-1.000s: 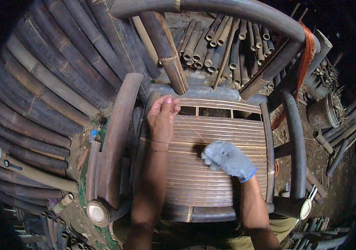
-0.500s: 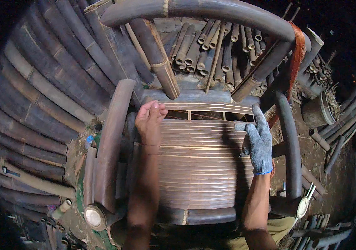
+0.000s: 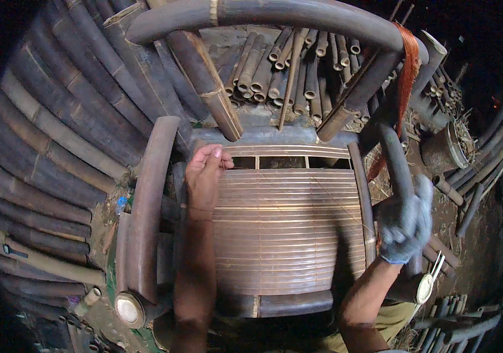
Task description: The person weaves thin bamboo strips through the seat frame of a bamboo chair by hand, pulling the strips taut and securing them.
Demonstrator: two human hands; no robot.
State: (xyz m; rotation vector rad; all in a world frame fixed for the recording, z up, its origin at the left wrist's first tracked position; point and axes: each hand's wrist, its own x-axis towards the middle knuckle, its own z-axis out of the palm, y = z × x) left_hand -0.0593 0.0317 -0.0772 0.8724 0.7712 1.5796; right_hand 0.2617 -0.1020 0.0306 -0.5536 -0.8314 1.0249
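A bamboo chair with a slatted seat [image 3: 289, 235] stands before me. At the seat's far left corner my bare left hand [image 3: 204, 176] is closed in a pinch, beside the gap between the back slats and the rest. A thin strand [image 3: 343, 203] slants from near that hand over the slats toward my right hand [image 3: 405, 223]. This hand wears a grey glove, and its fingers look curled, though motion smears them. It is outside the seat's right edge, by the right armrest [image 3: 397, 159]; the strand's end at the glove is hard to make out.
Dark bamboo poles [image 3: 57, 135] line the left side. Cut bamboo tubes [image 3: 298, 70] are stacked behind the chair. The curved top rail [image 3: 275, 12] spans the far side, with an orange strap [image 3: 407, 70] on its right. A bucket [image 3: 442, 147] stands at the right.
My right hand has moved right and toward me, from the seat's far right corner to outside the armrest. The strand now slants across the slats. My left hand has stayed nearly in place.
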